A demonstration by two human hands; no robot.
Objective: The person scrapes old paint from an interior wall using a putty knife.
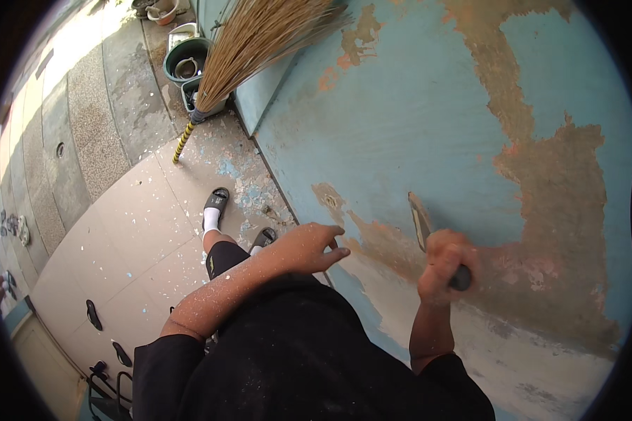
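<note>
My right hand [445,266] is closed around the dark handle of a paint scraper [420,221]. The scraper's blade points up along the blue painted wall [400,131], at or close to its surface; I cannot tell whether it touches. Around that hand the paint has come off in ragged patches, baring a brown-grey wall surface [558,189] with pinkish edges. Nothing is in my left hand [313,247], which hovers in front of my body near the wall's lower part, thumb and forefinger apart. Pale flecks dot the left forearm.
A stick broom [263,47] with a yellow-and-black handle stands bristles up by the wall. Behind it are a green basin [184,58] and other containers. Blue and white paint chips [253,197] litter the tiled floor [121,221] around my sandals [218,202]. Loose slippers [93,314] lie farther left.
</note>
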